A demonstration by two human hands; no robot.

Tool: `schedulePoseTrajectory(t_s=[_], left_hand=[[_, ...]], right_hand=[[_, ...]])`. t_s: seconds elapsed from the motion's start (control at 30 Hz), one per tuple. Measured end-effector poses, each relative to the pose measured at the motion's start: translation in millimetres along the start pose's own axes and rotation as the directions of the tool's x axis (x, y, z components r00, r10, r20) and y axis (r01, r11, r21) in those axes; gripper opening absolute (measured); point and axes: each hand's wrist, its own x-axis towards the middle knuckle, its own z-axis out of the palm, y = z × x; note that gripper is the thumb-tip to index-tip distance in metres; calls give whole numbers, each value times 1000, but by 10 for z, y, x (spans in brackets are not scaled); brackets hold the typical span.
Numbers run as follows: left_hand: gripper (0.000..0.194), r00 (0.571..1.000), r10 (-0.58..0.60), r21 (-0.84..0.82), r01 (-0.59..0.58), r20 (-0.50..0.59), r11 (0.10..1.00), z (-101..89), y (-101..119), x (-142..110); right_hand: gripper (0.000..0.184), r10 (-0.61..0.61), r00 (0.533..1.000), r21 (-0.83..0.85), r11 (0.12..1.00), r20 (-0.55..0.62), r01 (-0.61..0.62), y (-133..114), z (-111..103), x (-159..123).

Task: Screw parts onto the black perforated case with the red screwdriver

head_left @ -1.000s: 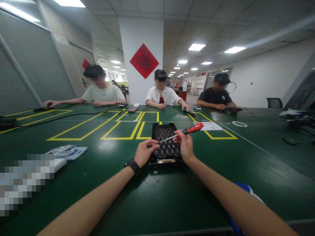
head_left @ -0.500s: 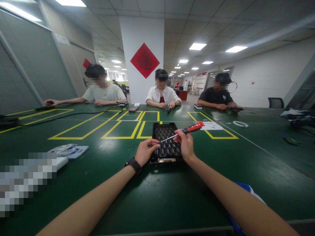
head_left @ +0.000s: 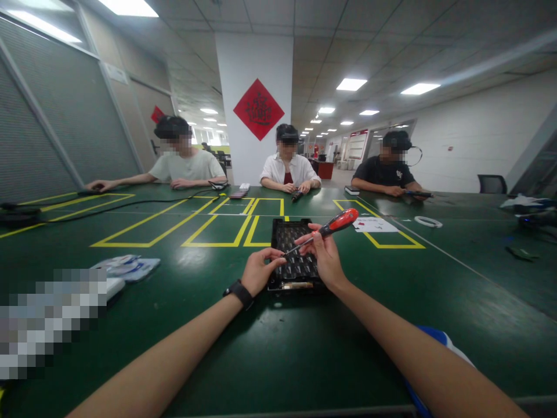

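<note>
A red-and-black-handled screwdriver (head_left: 340,222) slants down to the left in my right hand (head_left: 327,262), which holds it by the lower handle and shaft with some fingers spread. Its metal tip meets the fingertips of my left hand (head_left: 257,271). That hand is pinched closed, wearing a dark wristband; a tiny dark bit may be between thumb and finger, too small to name. Both hands are over a shallow black case (head_left: 282,237) with a patterned inside, lying on the green table (head_left: 195,337). A pale metallic strip (head_left: 297,285) shows at its near edge.
Three people sit across the table, the middle one with a dark tool (head_left: 296,196). Yellow tape outlines mark the tabletop. At left lies a blue-and-white packet (head_left: 130,268) beside a blurred-out item. A paper sheet (head_left: 376,224) and white ring (head_left: 428,222) are at right.
The screwdriver handle has tipped slightly more upright, and my right fingers have shifted around it. My left hand keeps its pinch at the tip. The view has moved slightly.
</note>
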Motion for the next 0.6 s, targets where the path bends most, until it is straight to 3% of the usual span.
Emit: schedulePoseTrajectory(t_s=[0.2, 0.33, 0.43, 0.6], left_hand=[[27, 1000, 16, -8, -16, 25, 1000, 10, 28, -1], [33, 994, 34, -26, -32, 104, 999, 8, 118, -17], [39, 985, 54, -30, -50, 165, 998, -5, 187, -46], [36, 957, 127, 74, -151, 260, 986, -28, 287, -113]], right_hand=[[29, 5, 999, -4, 1000, 37, -5, -34, 22, -34], [29, -26, 998, -37, 999, -66, 24, -70, 24, -29], [30, -63, 977, -124, 992, -204, 38, -85, -5, -5], [35, -79, 939, -325, 945, -335, -36, -35, -96, 48]])
